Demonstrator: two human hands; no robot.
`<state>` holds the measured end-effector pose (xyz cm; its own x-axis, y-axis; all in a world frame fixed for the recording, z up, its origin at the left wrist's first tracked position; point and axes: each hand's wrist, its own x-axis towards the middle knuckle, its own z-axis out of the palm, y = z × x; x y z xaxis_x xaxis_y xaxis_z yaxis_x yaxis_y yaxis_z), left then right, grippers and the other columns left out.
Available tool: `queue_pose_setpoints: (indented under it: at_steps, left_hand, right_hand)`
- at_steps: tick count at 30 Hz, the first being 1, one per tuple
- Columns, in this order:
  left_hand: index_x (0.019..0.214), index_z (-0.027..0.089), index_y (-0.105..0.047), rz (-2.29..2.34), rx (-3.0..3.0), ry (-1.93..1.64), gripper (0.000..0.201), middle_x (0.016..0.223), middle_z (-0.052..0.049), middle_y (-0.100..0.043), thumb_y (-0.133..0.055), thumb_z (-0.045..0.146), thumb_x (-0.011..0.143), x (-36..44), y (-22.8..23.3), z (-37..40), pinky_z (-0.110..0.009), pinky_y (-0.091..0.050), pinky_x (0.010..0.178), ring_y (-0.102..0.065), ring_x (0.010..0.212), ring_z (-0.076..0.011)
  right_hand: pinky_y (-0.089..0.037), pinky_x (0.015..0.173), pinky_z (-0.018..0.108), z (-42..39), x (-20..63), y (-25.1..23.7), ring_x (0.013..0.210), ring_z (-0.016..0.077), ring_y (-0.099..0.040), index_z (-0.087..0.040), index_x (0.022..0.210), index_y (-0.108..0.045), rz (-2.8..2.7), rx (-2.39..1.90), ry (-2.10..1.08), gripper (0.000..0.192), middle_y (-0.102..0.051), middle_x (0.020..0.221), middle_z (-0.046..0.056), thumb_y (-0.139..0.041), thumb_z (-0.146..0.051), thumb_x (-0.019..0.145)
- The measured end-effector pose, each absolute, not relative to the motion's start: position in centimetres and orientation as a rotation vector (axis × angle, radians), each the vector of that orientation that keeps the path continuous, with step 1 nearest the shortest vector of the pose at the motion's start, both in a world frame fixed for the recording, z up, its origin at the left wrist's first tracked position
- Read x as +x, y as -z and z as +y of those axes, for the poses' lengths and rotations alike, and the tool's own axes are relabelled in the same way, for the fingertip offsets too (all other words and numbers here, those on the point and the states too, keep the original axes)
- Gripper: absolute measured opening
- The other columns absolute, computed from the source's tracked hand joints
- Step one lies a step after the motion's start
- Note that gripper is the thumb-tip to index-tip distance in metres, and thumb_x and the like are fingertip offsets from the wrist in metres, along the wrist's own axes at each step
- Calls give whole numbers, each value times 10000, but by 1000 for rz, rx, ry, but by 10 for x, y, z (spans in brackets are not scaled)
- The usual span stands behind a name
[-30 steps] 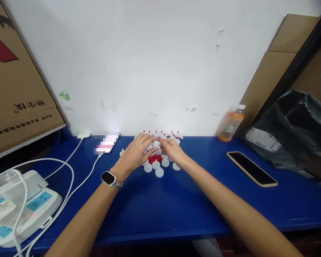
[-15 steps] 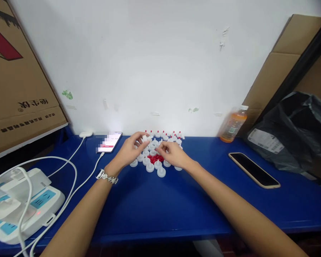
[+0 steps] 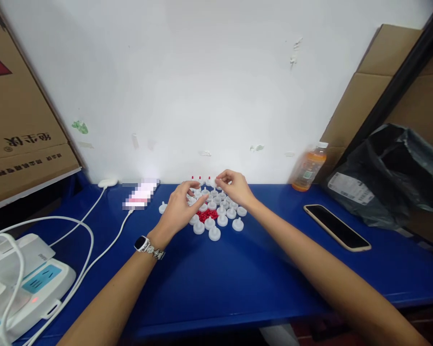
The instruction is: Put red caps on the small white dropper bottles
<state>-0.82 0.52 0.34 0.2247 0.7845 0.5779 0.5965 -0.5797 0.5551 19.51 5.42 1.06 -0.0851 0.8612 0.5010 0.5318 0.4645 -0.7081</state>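
So both hands are working over a cluster of little white caps (image 3: pixel 216 214) sitting on the blue desk (image 3: pixel 238 283), right up near the white wall (image 3: pixel 202 86). In the middle of the cluster there's a small heap of red bits (image 3: pixel 205 215), with white caps ringed around it, and a few caps behind the heap look like they have red tips.

The left hand (image 3: pixel 178 211) sits low on the left side of the heap, fingers curled down among the caps and touching them. Can't tell if its grip is actually closed on one, too small to make out. The right hand (image 3: pixel 234 188) is lifted a bit behind the heap, close to the wall, thumb and forefinger pinched on one small white cap (image 3: pixel 214 182).

There's a watch (image 3: pixel 146 245) on the left wrist. Left of the heap lies a phone with a lit screen (image 3: pixel 141 196) plugged into a white cable (image 3: pixel 104 240), which runs off to a power strip (image 3: pixel 29 283) at the desk's edge. Right of the heap: an orange drink bottle (image 3: pixel 308 167) by the wall, a dark phone (image 3: pixel 337 227) lying flat, and a black bag (image 3: pixel 393 173) beyond it.
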Motion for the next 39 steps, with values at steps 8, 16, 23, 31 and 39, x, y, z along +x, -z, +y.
queue_pose_setpoints:
  at_steps: [8,16,23,31,39]
  left_hand:
    - [919,210,-652,1327,2427,-1152,246,928,-48,-653,-474,372,967,-22,-3,12,-354,-467,778,-582,913,-220]
    - [888,204,-654,1389,2428,-1139,239,893,-49,-652,-477,346,963,-23,0,16,-376,-441,793,-573,873,-229]
    - [885,202,-642,1420,2418,-1090,242,879,-42,-634,-473,354,969,-27,2,19,-376,-435,796,-559,863,-223]
    - [1341,214,-447,1368,2309,-1306,456,1295,-110,-514,-531,416,942,-17,4,9,-355,-497,800,-590,942,-197]
    - [1100,210,-567,1132,2327,-1206,264,1066,-59,-644,-532,424,949,2,1,-1,-329,-502,770,-609,904,-192]
  right_hand:
    - [-463,707,236,123,175,-7,755,174,-667,-147,813,-740,-2188,-1517,-236,132,-749,821,78,-619,-172,768]
    - [-470,840,298,142,155,-21,978,246,-665,-146,1009,-730,-2242,-1664,-120,295,-732,1043,141,-617,-353,831]
    - [-475,850,372,149,122,-24,1011,308,-665,-129,983,-707,-2139,-1811,-53,235,-713,1077,180,-618,-220,787]
    - [-466,685,277,59,156,-17,728,167,-644,-190,859,-606,-1793,-1337,-556,129,-711,797,46,-527,-291,844]
    - [-414,623,259,-3,176,6,630,135,-529,-205,819,-516,-1607,-1045,-834,217,-559,668,-29,-521,-415,873]
